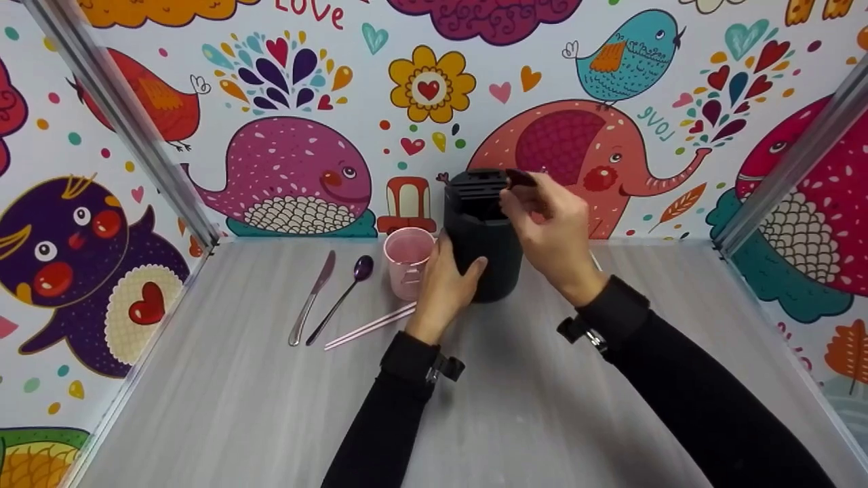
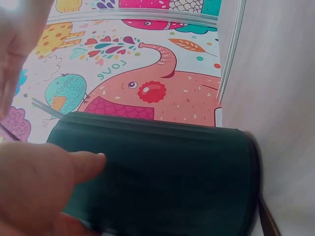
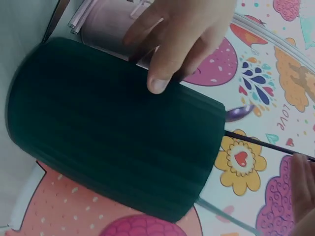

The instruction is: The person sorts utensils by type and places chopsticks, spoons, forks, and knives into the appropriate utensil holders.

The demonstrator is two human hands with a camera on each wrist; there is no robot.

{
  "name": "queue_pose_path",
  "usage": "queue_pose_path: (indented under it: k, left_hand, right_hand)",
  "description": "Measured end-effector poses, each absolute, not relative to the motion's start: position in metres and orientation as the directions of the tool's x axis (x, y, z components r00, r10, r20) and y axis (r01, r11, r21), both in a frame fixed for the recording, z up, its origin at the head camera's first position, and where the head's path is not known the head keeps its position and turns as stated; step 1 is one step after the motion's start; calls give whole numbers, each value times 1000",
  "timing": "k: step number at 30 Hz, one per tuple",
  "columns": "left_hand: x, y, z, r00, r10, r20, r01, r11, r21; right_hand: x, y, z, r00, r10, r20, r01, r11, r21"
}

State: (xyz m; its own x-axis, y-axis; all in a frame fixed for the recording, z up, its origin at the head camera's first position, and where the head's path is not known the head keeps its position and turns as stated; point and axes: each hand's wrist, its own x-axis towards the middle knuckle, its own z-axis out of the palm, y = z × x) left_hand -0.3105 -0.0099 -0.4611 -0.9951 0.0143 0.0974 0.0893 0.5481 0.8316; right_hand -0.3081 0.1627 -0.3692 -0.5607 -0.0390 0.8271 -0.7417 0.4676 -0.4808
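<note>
A dark green cylindrical utensil holder (image 1: pixel 488 257) with a slotted top stands upright near the back wall. My left hand (image 1: pixel 447 278) grips its left side, the thumb lying across its front. Above the holder's rim, my right hand (image 1: pixel 553 224) pinches a thin dark utensil (image 3: pixel 268 144) that reaches into the top. A purple spoon-like end (image 3: pixel 239 113) and a thin grey stick (image 3: pixel 226 215) show beside the rim in the right wrist view. The lower part of the pinched utensil is hidden inside the holder.
Left of the holder stands a pink cup (image 1: pixel 407 264). A table knife (image 1: pixel 312 298), a dark spoon (image 1: pixel 342 298) and pink chopsticks (image 1: pixel 369 327) lie on the grey table (image 1: pixel 224 407). A patterned wall (image 1: pixel 434 156) closes off the back, with metal posts (image 1: pixel 129 129) at the corners.
</note>
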Motion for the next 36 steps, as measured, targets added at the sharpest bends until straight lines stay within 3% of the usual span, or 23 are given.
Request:
queue_pose_path:
  k: [11,25,36]
  left_hand:
    - [-310,-12,-462,-981,24,190,171,561,810]
    - [-310,-10,-462,-972,12,235,201,560,804]
    - [-311,-11,-463,-967,24,254,222,566,794]
  right_hand:
    - [-324,141,-391,-658,-143,740,-657,588,-471]
    - [-336,139,-413,-692,-182,698,-604,676,-422]
    - [-329,150,-407,-803,-303,514,-548,713,-436]
